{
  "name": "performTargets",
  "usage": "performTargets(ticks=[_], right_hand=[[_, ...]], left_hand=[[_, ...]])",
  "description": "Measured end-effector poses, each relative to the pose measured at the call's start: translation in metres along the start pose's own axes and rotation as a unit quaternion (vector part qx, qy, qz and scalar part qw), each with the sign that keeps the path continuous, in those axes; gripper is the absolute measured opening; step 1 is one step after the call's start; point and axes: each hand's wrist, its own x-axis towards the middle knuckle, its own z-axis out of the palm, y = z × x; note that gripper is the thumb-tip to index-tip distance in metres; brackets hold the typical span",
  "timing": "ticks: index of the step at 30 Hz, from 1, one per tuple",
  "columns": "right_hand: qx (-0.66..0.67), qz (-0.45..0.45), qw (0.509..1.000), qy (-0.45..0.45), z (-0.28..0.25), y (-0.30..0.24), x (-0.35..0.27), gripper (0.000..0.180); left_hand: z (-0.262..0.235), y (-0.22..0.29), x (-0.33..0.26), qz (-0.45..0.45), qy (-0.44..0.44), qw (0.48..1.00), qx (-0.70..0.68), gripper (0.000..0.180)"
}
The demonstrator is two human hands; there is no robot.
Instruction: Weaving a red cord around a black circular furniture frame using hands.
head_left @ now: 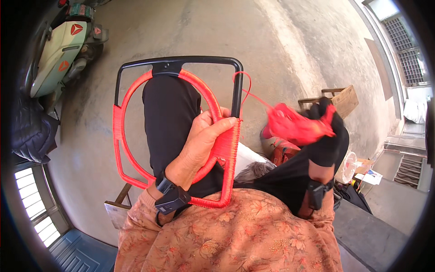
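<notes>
A black metal frame [176,60] with a red-wrapped inner ring [121,136] rests upright on my lap. My left hand [199,145] grips its right side, thumb over the tightly wound red cord [229,149] on the right bar. My right hand [324,131], in a black glove, is raised to the right and clutches a loose bundle of red cord [294,123]. A single red strand [249,90] runs from that bundle to the frame's right bar. Both wrists carry black strapped devices.
A pale green scooter [59,52] is parked at the upper left on the concrete floor. A wooden stool and cardboard box [342,99] stand at the right, with bags and papers [367,174] below them. A dark padded cloth [29,131] lies at the left.
</notes>
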Motion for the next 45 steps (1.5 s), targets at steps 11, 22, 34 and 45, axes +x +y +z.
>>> performTargets(ticks=[11,22,34,45], right_hand=[[-0.299,0.007,0.945,0.134,0.002,0.021,-0.039,0.027],[-0.272,0.267,0.917,-0.12,0.047,0.046,0.01,0.021],[-0.337,-0.08,0.916,-0.203,0.112,0.043,0.018,0.012],[-0.15,0.056,0.977,0.144,-0.006,0.032,0.025,0.022]], left_hand=[[0.001,0.001,-0.001,0.037,-0.001,0.999,-0.018,0.024],[-0.003,-0.002,0.002,0.03,-0.003,0.998,-0.046,0.016],[-0.015,-0.014,0.01,0.054,-0.03,0.997,-0.038,0.008],[-0.016,-0.005,0.012,0.007,-0.032,0.996,-0.083,0.007]])
